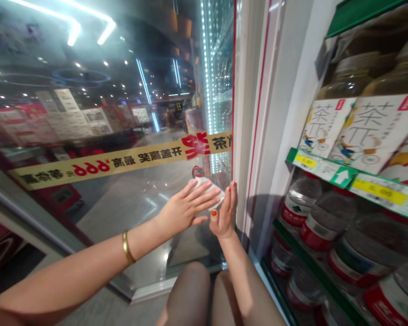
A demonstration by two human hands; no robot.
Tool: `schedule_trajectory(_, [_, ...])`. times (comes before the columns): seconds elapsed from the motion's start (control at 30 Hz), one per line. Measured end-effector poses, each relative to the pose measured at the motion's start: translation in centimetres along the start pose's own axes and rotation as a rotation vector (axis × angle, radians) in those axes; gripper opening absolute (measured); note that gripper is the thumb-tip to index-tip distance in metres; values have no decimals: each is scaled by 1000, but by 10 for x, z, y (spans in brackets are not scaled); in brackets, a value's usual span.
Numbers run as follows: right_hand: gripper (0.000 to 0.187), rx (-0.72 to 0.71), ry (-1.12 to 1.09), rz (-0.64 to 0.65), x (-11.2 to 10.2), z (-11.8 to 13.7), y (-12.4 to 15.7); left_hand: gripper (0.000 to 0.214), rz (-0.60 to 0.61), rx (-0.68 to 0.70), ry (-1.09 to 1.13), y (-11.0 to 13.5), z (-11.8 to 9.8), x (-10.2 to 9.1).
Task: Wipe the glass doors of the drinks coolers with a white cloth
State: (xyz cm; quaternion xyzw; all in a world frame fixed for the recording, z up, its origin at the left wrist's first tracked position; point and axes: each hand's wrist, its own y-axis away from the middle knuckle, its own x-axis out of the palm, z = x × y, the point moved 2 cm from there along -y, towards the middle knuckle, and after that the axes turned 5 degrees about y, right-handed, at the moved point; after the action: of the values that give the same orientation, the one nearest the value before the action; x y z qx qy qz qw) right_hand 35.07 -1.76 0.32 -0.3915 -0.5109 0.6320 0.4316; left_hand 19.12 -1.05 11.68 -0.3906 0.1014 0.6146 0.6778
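My left hand, with a gold bangle on its wrist, lies with fingers stretched out over a folded white tissue or cloth. It presses this against the glass door, below a yellow printed strip. Close beside it on the right, my right hand is raised near the glass door's right edge. Its fingers point up, the thumb stands apart, and no object shows in it. Whether the right fingers touch the tissue or the door edge, I cannot tell.
To the right, a shelf with green price rails holds several bottled drinks and large water bottles. A white upright frame stands between glass and shelf. My knees are bent below. Stacked boxes show in the glass.
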Motion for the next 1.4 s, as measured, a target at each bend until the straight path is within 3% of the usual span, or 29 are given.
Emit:
schedule_trajectory(0.1, [76, -57, 28, 43, 0, 34, -2, 73, 18, -52, 62, 60, 4, -14])
schedule_trajectory(0.2, [61, -208, 37, 120, 12, 80, -4, 77, -96, -213, 106, 116, 25, -45])
schedule_trajectory(0.27, [54, -218, 48, 138, 17, 98, -5, 77, -157, -333, 44, 142, 39, -64])
schedule_trajectory(0.33, [61, -118, 96, 126, 15, 98, -3, 77, -202, -493, -54, 159, 49, -77])
schedule_trajectory(0.43, [73, 210, 177, 62, 4, 82, 3, 79, -258, -655, -122, 172, 54, -84])
schedule_trajectory(0.5, [72, 280, 141, 20, 0, 80, 1, 83, -252, -683, -123, 174, 52, -83])
schedule_trajectory(0.63, [76, 8, 80, 67, 14, 95, -36, 87, -254, -691, -96, 171, 48, -83])
schedule_trajectory(0.67, [78, 11, 106, 86, 18, 94, -46, 87, -261, -688, -93, 168, 48, -84])
schedule_trajectory(0.73, [80, 151, 161, 91, 23, 86, -53, 88, -262, -685, -94, 158, 47, -85])
schedule_trajectory(0.8, [80, 324, 194, 74, 22, 84, -37, 87, -240, -657, -91, 140, 45, -83])
schedule_trajectory(0.87, [82, 360, 187, 108, 22, 96, -9, 85, -214, -586, -73, 117, 42, -78])
schedule_trajectory(0.93, [89, 232, 143, 186, 24, 115, 11, 83, -205, -514, -55, 96, 40, -72])
schedule_trajectory(1.0, [96, 96, 114, 214, 25, 123, 8, 81, -192, -493, -36, 82, 39, -66])
schedule_trajectory(1.07, [96, 66, 129, 181, 24, 110, -15, 81, -181, -497, -32, 76, 39, -62])
schedule_trajectory(1.13, [90, 136, 167, 139, 21, 84, -37, 81, -181, -491, -73, 76, 40, -62])
schedule_trajectory(1.2, [84, 238, 193, 111, 17, 66, -36, 82, -189, -469, -149, 76, 40, -63])
schedule_trajectory(1.3, [84, 281, 201, 143, 17, 80, 2, 82, -197, -437, -209, 76, 40, -65])
schedule_trajectory(1.4, [89, 137, 180, 205, 27, 113, 16, 80, -217, -434, -184, 76, 42, -63])
